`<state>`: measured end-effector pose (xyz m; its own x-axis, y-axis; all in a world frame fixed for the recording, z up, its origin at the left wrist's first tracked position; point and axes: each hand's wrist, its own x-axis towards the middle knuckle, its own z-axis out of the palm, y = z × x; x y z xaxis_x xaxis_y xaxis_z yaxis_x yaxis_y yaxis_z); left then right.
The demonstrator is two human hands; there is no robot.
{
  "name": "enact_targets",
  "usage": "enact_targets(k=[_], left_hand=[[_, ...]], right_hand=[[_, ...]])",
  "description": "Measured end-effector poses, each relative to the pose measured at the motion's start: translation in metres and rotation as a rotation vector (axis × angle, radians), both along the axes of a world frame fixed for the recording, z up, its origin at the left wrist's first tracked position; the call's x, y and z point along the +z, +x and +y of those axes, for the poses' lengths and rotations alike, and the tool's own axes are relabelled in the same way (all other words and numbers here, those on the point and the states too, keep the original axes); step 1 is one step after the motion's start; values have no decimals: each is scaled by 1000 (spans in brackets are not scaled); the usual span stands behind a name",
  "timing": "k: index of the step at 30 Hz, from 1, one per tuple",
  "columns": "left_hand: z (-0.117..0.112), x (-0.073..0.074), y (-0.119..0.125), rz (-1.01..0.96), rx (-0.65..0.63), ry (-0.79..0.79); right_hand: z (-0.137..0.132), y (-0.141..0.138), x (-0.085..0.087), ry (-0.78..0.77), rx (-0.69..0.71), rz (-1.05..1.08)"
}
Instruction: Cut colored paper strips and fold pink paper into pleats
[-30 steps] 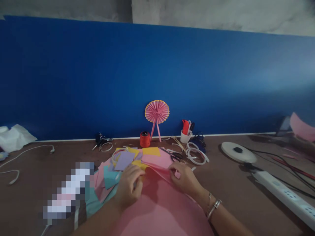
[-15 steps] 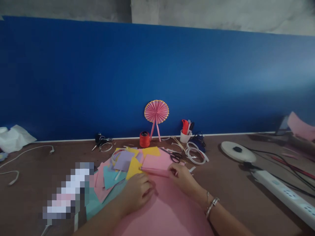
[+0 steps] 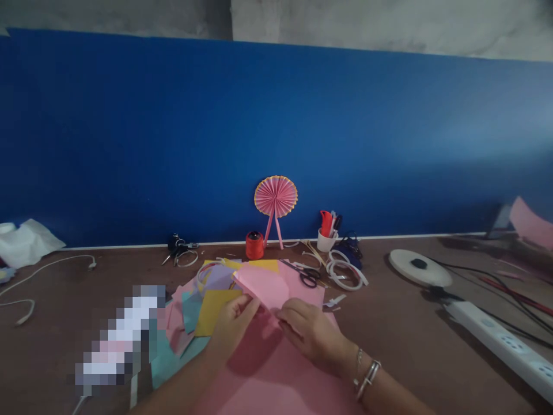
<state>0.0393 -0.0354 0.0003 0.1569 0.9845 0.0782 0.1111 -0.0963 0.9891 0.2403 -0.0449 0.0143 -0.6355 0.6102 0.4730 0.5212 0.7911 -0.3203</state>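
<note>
Between my two hands a sheet of pink paper is held up at a slant, its near edge folded or rolled. My left hand pinches that edge on the left, and my right hand grips it at the lower right, bracelets on the wrist. Beneath lies a large pink sheet. A yellow paper piece sits beside my left hand. Dark-handled scissors rest on pink paper just beyond my right hand.
A pink pleated paper fan stands against the blue panel, with a red spool beside it. Behind the scissors are a white cup of pens and coiled white tubing. A power strip lies right; a pixelated object lies left.
My right hand has moved left and down, close to my left hand. The pink paper is now lifted and tilted in both hands. The yellow piece has shifted left.
</note>
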Motion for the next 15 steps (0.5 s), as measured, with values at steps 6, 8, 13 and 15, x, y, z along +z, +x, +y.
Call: enact_targets(k=[6,8,13,15], left_hand=[[-5,4,4,-58,154,4],[-6,6,1,-18,217,32],[0,6,-20,189,607,433],[3,4,-26,318,602,724]], right_hand=[[-3,-3,0,-4,40,-113],[-3,-3,1,-86,-21,-97],[1,-2,0,-173,-116,-217],[4,-1,-2,-179,-129,-288]])
